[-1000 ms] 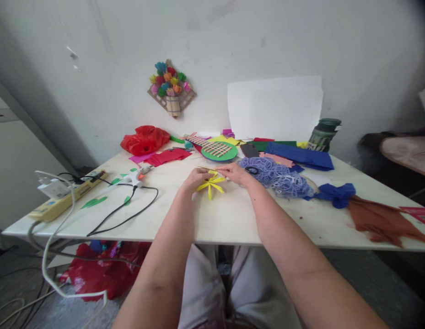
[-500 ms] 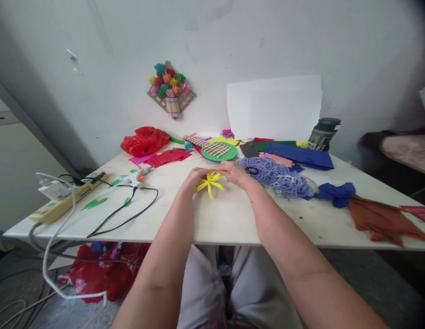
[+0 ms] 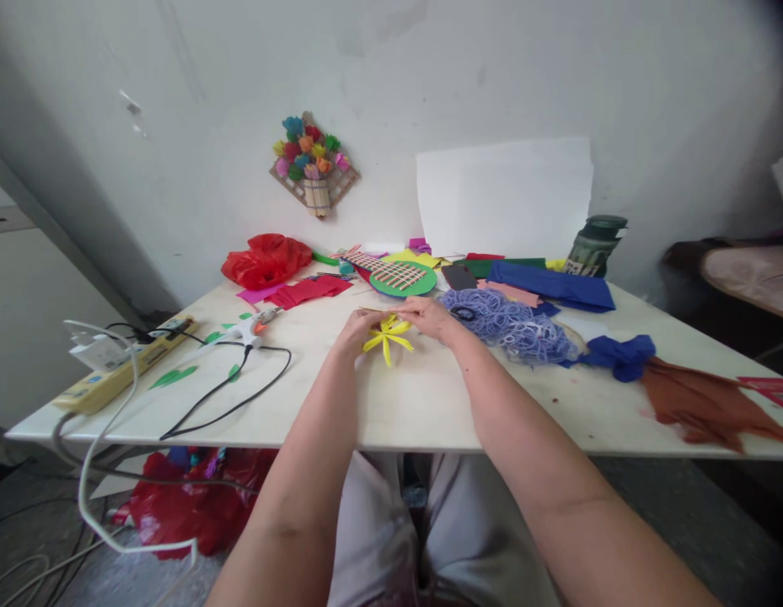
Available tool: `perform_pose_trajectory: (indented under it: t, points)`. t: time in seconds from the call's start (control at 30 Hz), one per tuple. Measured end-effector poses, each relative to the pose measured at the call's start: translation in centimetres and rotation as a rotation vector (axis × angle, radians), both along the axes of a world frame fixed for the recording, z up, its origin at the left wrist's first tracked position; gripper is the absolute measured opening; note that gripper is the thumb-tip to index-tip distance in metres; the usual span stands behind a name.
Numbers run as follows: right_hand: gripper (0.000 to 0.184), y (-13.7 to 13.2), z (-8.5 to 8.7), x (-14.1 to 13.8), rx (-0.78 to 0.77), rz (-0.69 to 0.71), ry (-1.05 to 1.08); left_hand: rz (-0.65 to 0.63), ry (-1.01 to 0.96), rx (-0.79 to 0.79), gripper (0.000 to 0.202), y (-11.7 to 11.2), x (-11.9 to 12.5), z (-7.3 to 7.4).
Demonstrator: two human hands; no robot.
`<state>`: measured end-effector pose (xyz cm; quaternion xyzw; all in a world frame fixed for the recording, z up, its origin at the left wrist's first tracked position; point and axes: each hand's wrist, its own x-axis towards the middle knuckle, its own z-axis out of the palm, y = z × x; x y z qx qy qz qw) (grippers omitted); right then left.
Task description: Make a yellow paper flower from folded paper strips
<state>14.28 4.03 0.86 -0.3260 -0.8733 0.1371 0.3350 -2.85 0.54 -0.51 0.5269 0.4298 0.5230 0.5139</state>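
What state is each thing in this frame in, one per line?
Yellow paper flower: petals spread
Bare left hand: fingers bent at flower, grip unclear
Bare right hand: likewise
White-and-orange glue gun: lying down
Yellow plastic power strip: plugs inserted
Pale-blue yarn: tangled heap
Upper red plastic bag: crumpled
Dark-green bottle: lid on
Brown sheet: creased

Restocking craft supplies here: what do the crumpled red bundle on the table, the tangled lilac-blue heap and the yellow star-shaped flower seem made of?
Crumpled red bundle: likely thin plastic, glossy, from its shiny folds. Tangled lilac-blue heap: yarn or string, from its fine loops; finish unclear. Yellow star-shaped flower: probably matte paper, from its thin creased petals.
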Motion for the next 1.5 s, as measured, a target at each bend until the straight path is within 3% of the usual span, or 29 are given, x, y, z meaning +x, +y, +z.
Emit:
perform_pose_trajectory:
  t: [0.17, 0.37, 0.5, 0.8, 1.2, 1.5]
  points:
    - [0.034, -0.7, 0.5, -0.3, -0.200, 0.045, 0.179, 0.001, 0.070, 0.020, 0.024, -0.1, 0.0, 0.1]
    - [0.036, -0.6, 0.3, -0.1, -0.347, 0.063, 0.232, -0.024, 0.123, 0.031, 0.025, -0.6, 0.3, 0.6]
    - [0.030, 0.1, -0.2, 0.0, -0.293, 0.088, 0.213, -0.045, 0.124, 0.020, 0.025, -0.5, 0.3, 0.5]
    - [0.018, 0.6, 0.0, -0.3, 0.044, 0.065, 0.171, -0.078, 0.099, 0.020, 0.027, -0.7, 0.2, 0.6]
    - [0.014, 0.4, 0.1, -0.3, 0.005, 0.084, 0.230, -0.103, 0.037, -0.035, 0.027, -0.8, 0.3, 0.6]
    - [0.013, 0.3, 0.1, -0.4, -0.038, 0.085, 0.263, -0.054, 0.017, -0.062, 0.025, -0.5, 0.3, 0.3]
